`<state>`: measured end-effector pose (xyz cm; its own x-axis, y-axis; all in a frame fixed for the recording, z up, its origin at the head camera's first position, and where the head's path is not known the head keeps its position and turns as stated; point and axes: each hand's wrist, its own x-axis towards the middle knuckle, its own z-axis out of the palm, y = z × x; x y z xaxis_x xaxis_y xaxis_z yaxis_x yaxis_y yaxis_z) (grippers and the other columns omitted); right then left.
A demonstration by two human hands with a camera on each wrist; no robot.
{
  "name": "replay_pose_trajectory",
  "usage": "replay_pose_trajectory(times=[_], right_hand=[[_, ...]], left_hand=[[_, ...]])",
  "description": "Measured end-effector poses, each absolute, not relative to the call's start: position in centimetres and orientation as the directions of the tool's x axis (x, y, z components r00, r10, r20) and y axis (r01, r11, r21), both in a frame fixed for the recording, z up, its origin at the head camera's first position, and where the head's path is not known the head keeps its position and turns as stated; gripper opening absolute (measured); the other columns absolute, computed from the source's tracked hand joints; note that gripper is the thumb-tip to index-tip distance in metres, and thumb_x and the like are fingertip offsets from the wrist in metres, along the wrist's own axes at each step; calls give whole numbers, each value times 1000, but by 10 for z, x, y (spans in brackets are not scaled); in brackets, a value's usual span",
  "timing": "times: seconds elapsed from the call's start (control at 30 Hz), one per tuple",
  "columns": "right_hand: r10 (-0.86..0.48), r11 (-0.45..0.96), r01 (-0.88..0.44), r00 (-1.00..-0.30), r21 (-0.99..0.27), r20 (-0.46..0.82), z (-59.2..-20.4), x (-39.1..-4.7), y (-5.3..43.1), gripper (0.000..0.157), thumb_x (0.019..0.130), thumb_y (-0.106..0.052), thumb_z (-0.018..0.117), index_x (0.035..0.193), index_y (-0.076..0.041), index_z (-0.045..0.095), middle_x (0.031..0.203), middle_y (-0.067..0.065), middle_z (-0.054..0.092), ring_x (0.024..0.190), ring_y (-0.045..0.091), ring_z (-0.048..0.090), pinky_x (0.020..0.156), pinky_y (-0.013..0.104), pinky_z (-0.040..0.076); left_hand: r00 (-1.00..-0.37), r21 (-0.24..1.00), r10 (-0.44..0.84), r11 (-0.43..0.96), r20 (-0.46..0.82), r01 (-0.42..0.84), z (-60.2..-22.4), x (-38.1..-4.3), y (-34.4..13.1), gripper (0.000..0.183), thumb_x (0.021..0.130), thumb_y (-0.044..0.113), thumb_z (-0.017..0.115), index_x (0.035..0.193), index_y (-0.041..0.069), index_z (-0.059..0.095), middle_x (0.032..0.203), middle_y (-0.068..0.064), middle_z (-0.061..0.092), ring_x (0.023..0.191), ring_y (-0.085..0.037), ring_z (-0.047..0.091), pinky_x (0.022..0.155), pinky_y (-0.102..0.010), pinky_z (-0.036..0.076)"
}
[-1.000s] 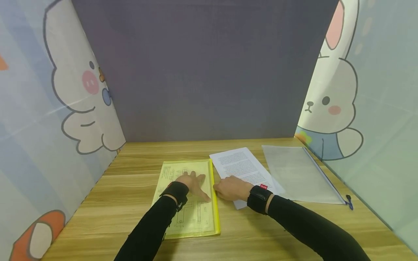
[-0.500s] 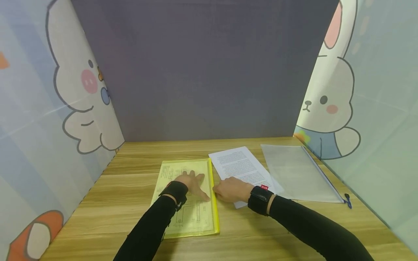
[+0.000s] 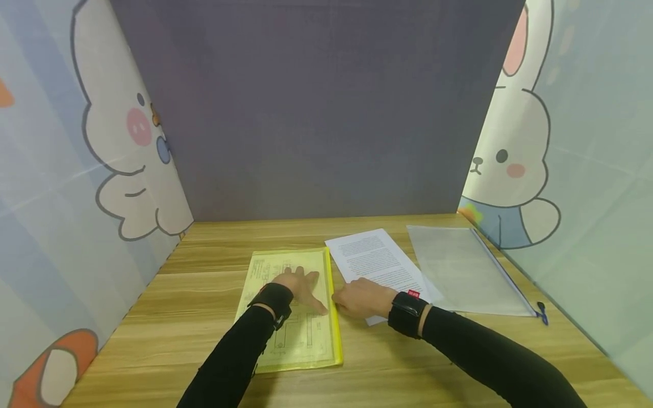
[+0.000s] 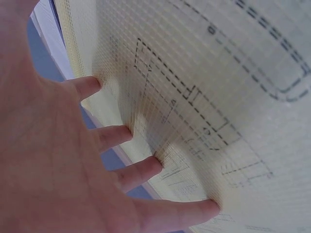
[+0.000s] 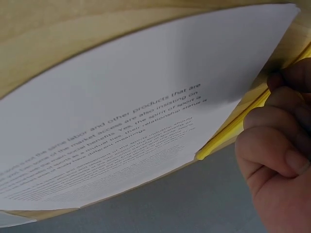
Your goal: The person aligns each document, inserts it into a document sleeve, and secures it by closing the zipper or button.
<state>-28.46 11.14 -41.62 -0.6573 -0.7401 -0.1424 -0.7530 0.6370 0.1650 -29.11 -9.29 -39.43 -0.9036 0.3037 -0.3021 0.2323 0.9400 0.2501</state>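
Note:
A yellow translucent mesh document pouch [image 3: 291, 351] lies flat, with a line drawing showing through it. My left hand [image 3: 301, 289] rests on the pouch with fingers spread. In the left wrist view its fingertips [image 4: 209, 208] press into the mesh, and creases run out from them. Along the pouch's right side runs a bright yellow zipper edge [image 3: 335, 328]. My right hand [image 3: 363, 296], fingers curled, pinches at that edge about halfway down. In the right wrist view the curled fingers [image 5: 267, 145] sit against the yellow edge [image 5: 233, 124]; what lies between thumb and finger is hidden.
A printed sheet of paper [image 3: 374, 258] lies slanted right of the pouch, partly under my right hand. Farther right lies a clear pouch [image 3: 459, 272] with a dark blue pull [image 3: 542, 313]. A grey panel [image 3: 326, 113] closes off the back of the wooden table [image 3: 204, 317].

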Motion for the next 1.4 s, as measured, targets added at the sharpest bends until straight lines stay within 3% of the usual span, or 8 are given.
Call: replay_pose_trajectory(times=[0.27,1.4], right_hand=[[-737,636,-752,-659,175,-151,-416,-283,113,14,103,-25,59,91,-18,62,70,-7,48,62,10,47,60,27,43],[-762,610,-780,-626,143,-164,-414,-269,114,17,103,-24,57,87,-19,61,68,-8,48,61,9,47,60,28,44]], left_hand=[[-905,280,287,939,-313,201,-397,-291,-91,109,73,66,82,161,26,33,166,-18,20,150,-49,16,106,-68,37],[-907,264,294,940,-301,217,-392,-289,-93,107,74,64,83,160,24,35,163,-19,26,148,-51,19,103,-68,41]])
